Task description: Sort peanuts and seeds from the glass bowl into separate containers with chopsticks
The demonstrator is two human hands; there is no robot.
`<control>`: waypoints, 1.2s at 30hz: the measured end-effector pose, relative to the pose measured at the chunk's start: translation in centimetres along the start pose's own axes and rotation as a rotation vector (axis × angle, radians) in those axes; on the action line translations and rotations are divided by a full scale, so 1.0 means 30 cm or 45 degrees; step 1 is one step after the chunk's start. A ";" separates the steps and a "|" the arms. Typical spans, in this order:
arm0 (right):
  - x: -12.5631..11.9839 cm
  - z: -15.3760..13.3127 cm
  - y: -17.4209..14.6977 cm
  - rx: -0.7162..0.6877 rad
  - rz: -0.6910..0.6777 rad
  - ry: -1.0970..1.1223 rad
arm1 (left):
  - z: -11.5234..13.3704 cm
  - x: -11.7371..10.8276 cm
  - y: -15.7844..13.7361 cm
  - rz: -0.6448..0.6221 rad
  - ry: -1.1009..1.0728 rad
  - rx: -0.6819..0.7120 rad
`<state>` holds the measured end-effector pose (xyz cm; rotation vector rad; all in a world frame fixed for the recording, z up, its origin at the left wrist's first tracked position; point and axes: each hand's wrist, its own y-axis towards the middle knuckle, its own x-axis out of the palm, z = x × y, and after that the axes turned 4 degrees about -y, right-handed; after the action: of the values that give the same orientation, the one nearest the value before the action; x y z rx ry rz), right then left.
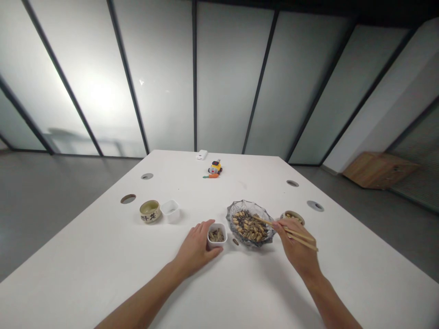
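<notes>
My left hand (197, 246) is wrapped round the left side of a small white square cup (217, 246), which stands on the table with striped seeds (216, 235) inside. My right hand (297, 246) grips a pair of wooden chopsticks (302, 237). Their tips reach into a clear glass bowl (267, 211) with a scalloped rim. Dark seeds and pale nuts (252, 226) fill that bowl in a mix. A single seed (235, 242) lies on the table between cup and bowl. Behind my right hand, partly hidden, stands a small ceramic bowl (293, 215) of pale nuts.
On the left sit a ceramic bowl with black characters (150, 212) and a white plastic cup (170, 211). Farther back are a yellow toy car (215, 167), an orange toy carrot (213, 176) and a white box-like device (202, 155). Round holes pierce the white table (192, 292).
</notes>
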<state>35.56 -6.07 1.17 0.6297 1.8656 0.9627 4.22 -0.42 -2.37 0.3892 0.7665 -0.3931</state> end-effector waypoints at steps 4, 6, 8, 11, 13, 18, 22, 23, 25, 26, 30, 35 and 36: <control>0.000 -0.003 -0.005 0.021 -0.051 0.048 | 0.002 -0.001 -0.001 -0.003 0.003 0.003; -0.001 -0.008 -0.007 0.044 -0.080 0.067 | 0.003 -0.001 -0.002 -0.001 0.006 0.006; -0.003 -0.014 -0.008 0.076 -0.108 0.084 | 0.005 -0.002 -0.004 0.008 0.002 0.013; -0.004 -0.020 -0.007 0.109 -0.133 0.110 | 0.006 -0.004 -0.005 0.019 -0.011 0.027; -0.005 -0.021 -0.006 0.104 -0.132 0.120 | 0.006 -0.006 -0.005 0.018 -0.015 0.025; -0.012 -0.008 -0.003 0.155 -0.031 0.092 | 0.004 -0.004 -0.005 0.015 -0.015 0.021; -0.003 -0.012 -0.008 0.416 0.097 0.221 | 0.006 -0.002 -0.002 0.011 -0.005 0.018; 0.004 -0.020 -0.010 0.498 0.127 0.338 | 0.007 -0.002 -0.001 0.010 -0.001 0.014; 0.020 -0.045 -0.016 0.629 0.152 0.631 | 0.010 -0.003 0.000 0.007 0.003 0.014; 0.027 -0.060 -0.019 0.662 0.139 0.760 | 0.011 -0.003 0.000 0.006 0.003 0.018; 0.029 -0.105 -0.021 0.622 -0.006 0.853 | 0.012 -0.003 0.001 0.011 -0.006 0.036; -0.020 -0.138 -0.005 0.413 0.086 0.641 | 0.007 0.000 0.000 0.022 -0.004 0.047; -0.029 -0.147 -0.003 0.331 0.069 0.588 | 0.007 0.000 -0.001 0.018 -0.004 0.045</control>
<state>32.02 -8.36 2.74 0.6518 2.4218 0.9658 4.33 -0.54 -2.25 0.4268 0.7541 -0.3941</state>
